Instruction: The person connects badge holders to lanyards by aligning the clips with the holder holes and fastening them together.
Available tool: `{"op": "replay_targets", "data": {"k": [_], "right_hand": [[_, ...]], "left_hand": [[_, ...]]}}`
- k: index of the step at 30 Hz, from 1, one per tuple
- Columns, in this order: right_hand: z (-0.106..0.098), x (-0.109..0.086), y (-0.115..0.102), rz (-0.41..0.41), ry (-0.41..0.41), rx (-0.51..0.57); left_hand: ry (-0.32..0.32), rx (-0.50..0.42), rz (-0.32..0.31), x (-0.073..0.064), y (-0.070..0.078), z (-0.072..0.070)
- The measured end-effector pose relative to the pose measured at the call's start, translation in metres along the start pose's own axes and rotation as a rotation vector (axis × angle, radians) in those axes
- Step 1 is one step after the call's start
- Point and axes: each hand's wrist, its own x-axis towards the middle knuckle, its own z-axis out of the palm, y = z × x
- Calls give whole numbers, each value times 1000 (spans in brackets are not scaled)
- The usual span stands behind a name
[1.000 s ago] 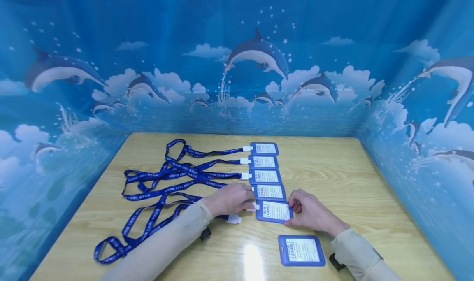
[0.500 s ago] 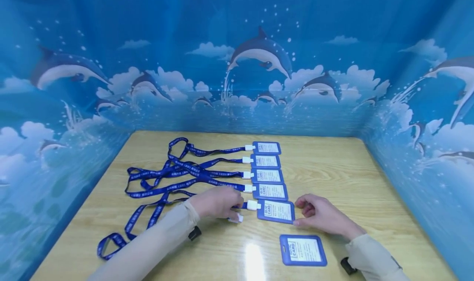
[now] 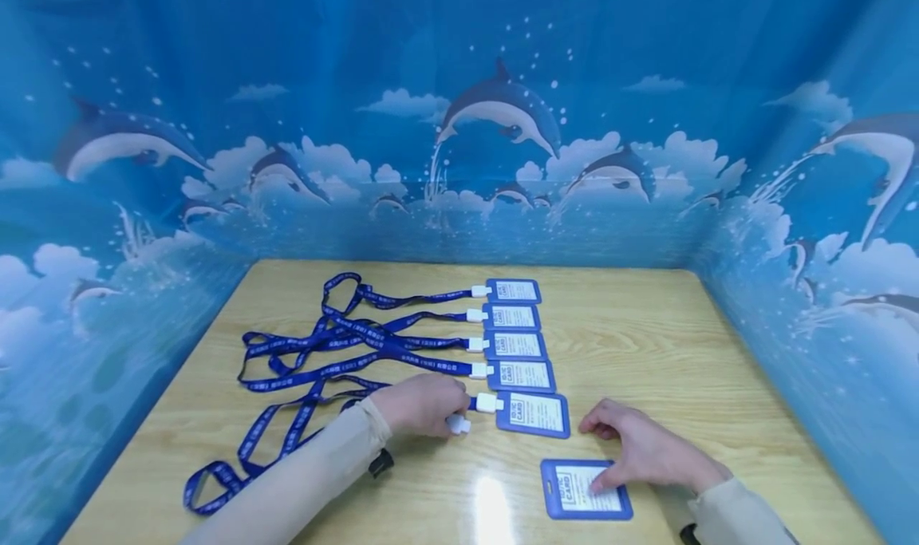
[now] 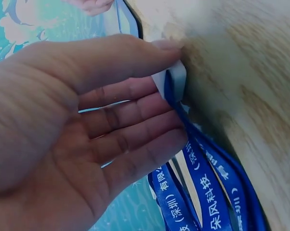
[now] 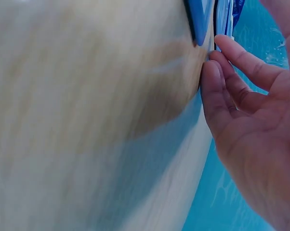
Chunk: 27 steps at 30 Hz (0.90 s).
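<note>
My left hand (image 3: 424, 404) pinches the white plastic clip (image 3: 458, 424) of a blue lanyard between thumb and fingers. In the left wrist view the strap (image 4: 210, 192) with white lettering trails away from that clip (image 4: 178, 82). My right hand (image 3: 646, 449) is over the right end of a loose blue ID card holder (image 3: 570, 507), thumb above its face, fingers loosely bent and gripping nothing. Whether the thumb touches the holder I cannot tell. Behind it lies another card holder (image 3: 533, 414), its slot end joined to a white clip (image 3: 489, 403).
Several more blue card holders (image 3: 511, 291) lie in a column towards the back, each clipped to a lanyard. Their straps (image 3: 373, 333) cross and loop over the left part of the wooden table (image 3: 632, 329). A dolphin-printed blue curtain (image 3: 459, 210) surrounds the table.
My left hand has left the nearest joined holder's clip and taken hold of the loose lanyard's clip. My right hand has moved off that holder, towards me, over the loose card holder.
</note>
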Motion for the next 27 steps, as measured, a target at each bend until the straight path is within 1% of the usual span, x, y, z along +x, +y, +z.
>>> {"op": "replay_targets", "data": {"k": [4,8,12,14,17,21,27], "right_hand": [[3,-10,-2,-42,-6,-62],[7,-20,-3,-79,3,-115],[10,-26,-5,-58,3,-153],[12,-28,-6,-56,16,-158],[14,-30,-6,-43,16,-139],[14,-31,-6,-6,-9,-115],[16,-33,-7,-20,22,-130]], "left_hand": [[32,-11,15,-1,0,-1],[58,3,30,-2,0,-2],[79,26,44,-3,2,-2],[93,31,58,-2,2,-2],[111,23,76,-1,3,-1],[120,24,91,0,4,-1],[133,23,98,1,5,-1]]}}
